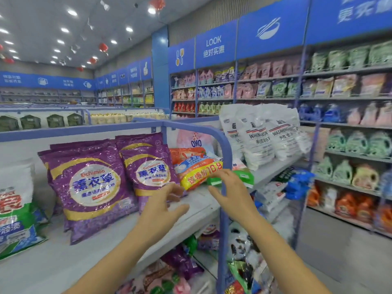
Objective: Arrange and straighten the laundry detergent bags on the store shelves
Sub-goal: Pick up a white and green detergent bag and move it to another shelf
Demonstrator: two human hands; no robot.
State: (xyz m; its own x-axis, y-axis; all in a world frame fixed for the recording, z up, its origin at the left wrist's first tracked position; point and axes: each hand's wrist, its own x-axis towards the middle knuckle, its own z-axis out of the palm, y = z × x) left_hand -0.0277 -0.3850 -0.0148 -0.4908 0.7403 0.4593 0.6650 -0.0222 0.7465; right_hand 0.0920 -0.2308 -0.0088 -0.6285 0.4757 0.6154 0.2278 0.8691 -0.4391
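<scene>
On shelf (199, 205): purple bags (93, 183) upright; orange bag (196, 171) flat, top rearward

Left hand (165, 202) by purple bag (148, 166), right hand (231, 192)

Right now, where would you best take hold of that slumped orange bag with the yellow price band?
Its near yellow end, coming from the front and scooping underneath. The orange bag lies slumped with that end facing the aisle and free, while a purple bag crowds its left side and an OMO bag stands behind.
</scene>
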